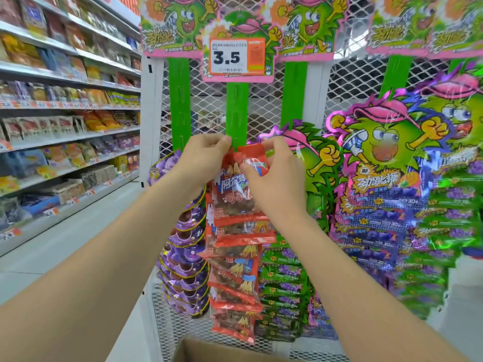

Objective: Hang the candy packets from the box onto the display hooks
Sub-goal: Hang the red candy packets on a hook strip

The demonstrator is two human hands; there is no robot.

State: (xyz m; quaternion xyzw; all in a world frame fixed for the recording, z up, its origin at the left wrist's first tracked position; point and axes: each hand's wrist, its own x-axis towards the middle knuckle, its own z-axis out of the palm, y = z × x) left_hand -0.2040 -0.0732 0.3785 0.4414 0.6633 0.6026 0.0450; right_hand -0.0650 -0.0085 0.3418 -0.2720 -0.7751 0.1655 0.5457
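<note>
A red candy packet (pixel 236 176) sits at the top of a column of red packets (pixel 235 273) hanging on a green display strip (pixel 237 111). My left hand (pixel 206 155) pinches the packet's upper left corner against the strip. My right hand (pixel 274 176) grips its upper right corner, thumb across the front. The strip's hook is hidden behind my fingers. The brown cardboard box (pixel 209 351) shows its rim at the bottom edge, below the packets.
Purple packets (pixel 183 257) hang to the left and green and purple packets (pixel 285 283) to the right of the red column. A price tag (pixel 230 57) reading 3.5 hangs above. White mesh panels back the display. Stocked shelves (pixel 65 126) line the aisle on the left.
</note>
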